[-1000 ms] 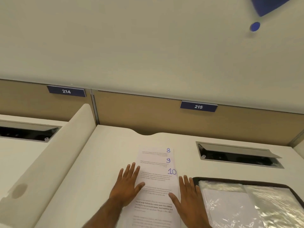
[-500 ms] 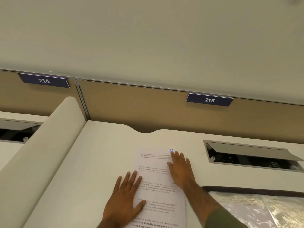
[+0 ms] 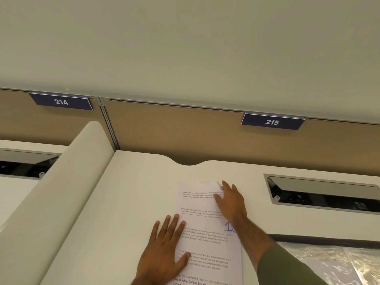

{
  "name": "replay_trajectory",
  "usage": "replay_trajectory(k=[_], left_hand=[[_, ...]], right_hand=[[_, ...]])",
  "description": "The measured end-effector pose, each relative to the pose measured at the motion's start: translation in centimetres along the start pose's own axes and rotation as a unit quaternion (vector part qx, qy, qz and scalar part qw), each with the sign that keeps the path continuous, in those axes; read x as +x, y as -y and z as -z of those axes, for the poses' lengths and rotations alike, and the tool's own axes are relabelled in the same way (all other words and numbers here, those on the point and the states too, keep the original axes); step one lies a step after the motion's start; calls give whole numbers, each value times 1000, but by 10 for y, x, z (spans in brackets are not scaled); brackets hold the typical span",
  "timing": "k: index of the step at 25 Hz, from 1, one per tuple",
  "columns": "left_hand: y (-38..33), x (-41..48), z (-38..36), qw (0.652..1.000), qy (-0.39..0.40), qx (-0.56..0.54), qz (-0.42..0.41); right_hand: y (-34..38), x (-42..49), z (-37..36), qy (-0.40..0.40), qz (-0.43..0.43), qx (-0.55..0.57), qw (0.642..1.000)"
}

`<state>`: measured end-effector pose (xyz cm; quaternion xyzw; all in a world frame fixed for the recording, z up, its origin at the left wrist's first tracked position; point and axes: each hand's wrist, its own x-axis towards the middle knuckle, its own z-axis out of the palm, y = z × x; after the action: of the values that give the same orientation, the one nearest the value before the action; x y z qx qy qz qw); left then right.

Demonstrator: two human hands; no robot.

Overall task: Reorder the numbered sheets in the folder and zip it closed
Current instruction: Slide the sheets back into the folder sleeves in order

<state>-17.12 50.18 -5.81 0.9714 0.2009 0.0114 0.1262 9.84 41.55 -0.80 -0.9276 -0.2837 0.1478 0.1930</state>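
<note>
Several numbered sheets (image 3: 205, 225) lie fanned in an overlapping column on the white desk (image 3: 133, 192), each with printed text and a blue handwritten number at its right edge; "10" shows beside my right forearm. My left hand (image 3: 164, 249) rests flat with spread fingers on the left edge of the lower sheets. My right hand (image 3: 230, 200) reaches to the top right corner of the farthest sheet, whose corner lifts slightly at my fingertips. Whether the fingers pinch that corner is unclear. The folder (image 3: 324, 262), dark-edged with clear plastic pockets, lies open at the lower right.
A recessed cable tray (image 3: 322, 194) with a raised lid sits in the desk at the right. A rounded white divider (image 3: 61, 186) runs along the left. A tan back panel carries labels 214 (image 3: 61, 102) and 215 (image 3: 271, 121).
My right hand moved from beside the lower sheets up to the top right corner of the farthest sheet, covering numbers 8 and 9. The left hand stayed on the sheets. The camera tilted.
</note>
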Motion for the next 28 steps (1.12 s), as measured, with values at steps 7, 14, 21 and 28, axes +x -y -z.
replay_trajectory(k=[7,14,21,28], left_hand=[[1,-1,2,1000,-8,-16,-3],[-2,-2,6,999,-18,-26,-3],[4,-1,-2,1000,-25,-6,-3],[10,-3,-12,1000,-29,-10,-4]], right_hand=[[-3,35,23,6,-153,379,913],[-22,45,45,-76,-138,338,928],[-50,-29,31,99,-238,400,879],[-62,-60,47,-73,-223,274,933]])
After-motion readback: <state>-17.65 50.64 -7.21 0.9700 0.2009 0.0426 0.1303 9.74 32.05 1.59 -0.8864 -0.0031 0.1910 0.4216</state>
